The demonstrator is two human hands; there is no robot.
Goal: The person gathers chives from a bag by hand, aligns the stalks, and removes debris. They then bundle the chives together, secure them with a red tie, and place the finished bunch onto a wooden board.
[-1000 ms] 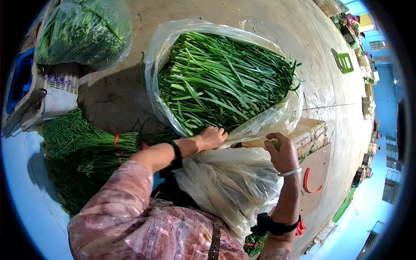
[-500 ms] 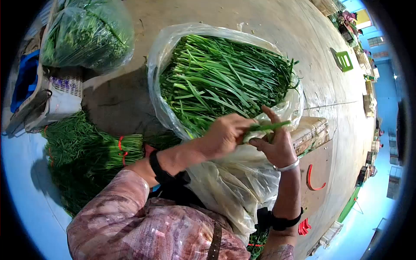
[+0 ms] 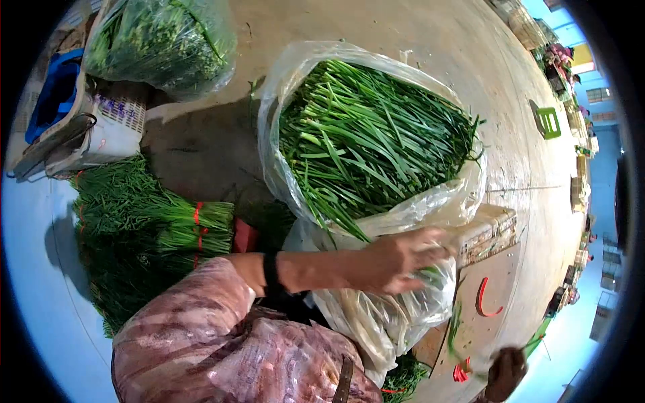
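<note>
My left hand (image 3: pixel 403 262), with a black band on its wrist, reaches over the near side of a clear plastic bag (image 3: pixel 272 127). Its fingers are apart and slightly blurred, with a bit of green just beneath them. Long green leafy stalks (image 3: pixel 376 127), like garlic chives, fill the bag, and some hang over its near rim. Low at the right edge, my right hand (image 3: pixel 507 373) is dark and smeared by motion, so its fingers do not show clearly. A loose green leaf (image 3: pixel 455 332) is in the air or over the board to the left of that hand.
Bundles of green stalks tied with red bands (image 3: pixel 211 225) lie at left. Behind them stands a white crate (image 3: pixel 114 131) beneath a bag of greens (image 3: pixel 164 50). Red strips (image 3: pixel 487 299) lie on a brown board (image 3: pixel 474 279) at right. A green stool (image 3: pixel 549 123) stands farther off.
My hands have parted from a green stalk they held together. The right swung down to the lower right; the left moved right and down over the bag. The view shifted slightly.
</note>
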